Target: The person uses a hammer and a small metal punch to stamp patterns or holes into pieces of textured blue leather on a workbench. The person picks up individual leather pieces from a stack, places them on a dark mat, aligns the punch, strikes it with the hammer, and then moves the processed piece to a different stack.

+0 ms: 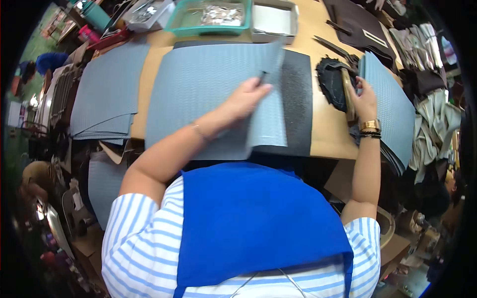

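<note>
A light blue textured sheet [198, 84] lies over a dark mat at the middle of the table. Its right side is lifted and folded, blurred by motion. My left hand [247, 98] is closed at this fold, with a small dark pen-like thing [263, 77] sticking out past the fingers. To the right, my right hand [366, 102] has its fingers curled at a pale wooden handle [347, 92]; the rest of that tool is hard to make out. The handle lies over a round black pad with a frayed rim [329, 84].
Stacks of blue sheets lie at left [107, 89] and right [390, 99]. Scissors [334, 48] rest beyond the black pad. At the back are a green tray [183, 27] of small pieces and a white box [275, 37]. Grey bundles [432, 116] hang at far right.
</note>
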Demonstrator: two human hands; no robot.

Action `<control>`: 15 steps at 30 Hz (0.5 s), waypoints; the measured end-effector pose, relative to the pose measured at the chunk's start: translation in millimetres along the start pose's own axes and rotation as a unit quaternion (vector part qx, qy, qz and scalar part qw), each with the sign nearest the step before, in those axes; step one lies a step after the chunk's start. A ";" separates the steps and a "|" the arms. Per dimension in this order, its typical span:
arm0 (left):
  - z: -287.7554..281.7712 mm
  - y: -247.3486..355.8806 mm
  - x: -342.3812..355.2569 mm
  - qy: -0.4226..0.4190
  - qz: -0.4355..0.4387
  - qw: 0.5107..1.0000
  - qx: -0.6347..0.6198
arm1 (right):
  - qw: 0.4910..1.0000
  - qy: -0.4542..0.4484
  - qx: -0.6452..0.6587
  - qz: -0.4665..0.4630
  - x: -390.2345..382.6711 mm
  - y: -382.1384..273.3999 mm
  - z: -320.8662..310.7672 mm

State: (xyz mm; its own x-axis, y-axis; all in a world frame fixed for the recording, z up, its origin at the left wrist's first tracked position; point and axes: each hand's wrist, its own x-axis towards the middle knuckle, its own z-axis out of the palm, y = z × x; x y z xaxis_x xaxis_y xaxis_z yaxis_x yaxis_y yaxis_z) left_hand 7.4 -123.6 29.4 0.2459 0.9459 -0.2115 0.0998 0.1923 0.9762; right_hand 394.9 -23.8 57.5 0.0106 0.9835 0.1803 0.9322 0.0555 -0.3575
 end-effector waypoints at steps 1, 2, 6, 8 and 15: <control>22.4 1.3 11.0 -0.011 0.025 0.999 -0.030 | 0.998 0.026 -0.052 -0.032 -6.2 9.1 16.0; 30.8 20.4 13.7 -0.058 -0.058 0.995 -0.055 | 0.991 0.051 -0.103 -0.061 -12.5 20.7 32.0; 0.1 8.8 41.2 -0.033 0.047 0.987 -0.153 | 0.985 0.099 -0.121 0.072 -20.0 21.8 60.0; -36.3 6.5 58.6 0.059 0.169 0.983 -0.038 | 0.983 0.095 -0.141 0.064 -19.1 16.0 61.5; -130.0 -16.5 82.3 0.303 0.305 0.903 0.016 | 0.983 0.108 -0.142 0.037 -16.7 22.1 67.4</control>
State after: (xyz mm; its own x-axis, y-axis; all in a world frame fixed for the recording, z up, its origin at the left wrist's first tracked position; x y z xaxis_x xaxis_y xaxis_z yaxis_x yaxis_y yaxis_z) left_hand -99.4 -15.0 2.0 -0.3067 0.8448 0.4386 0.1538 -0.4107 0.8987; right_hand 390.9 -27.4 -15.2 0.1307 0.9216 0.3656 0.9891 -0.0960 -0.1115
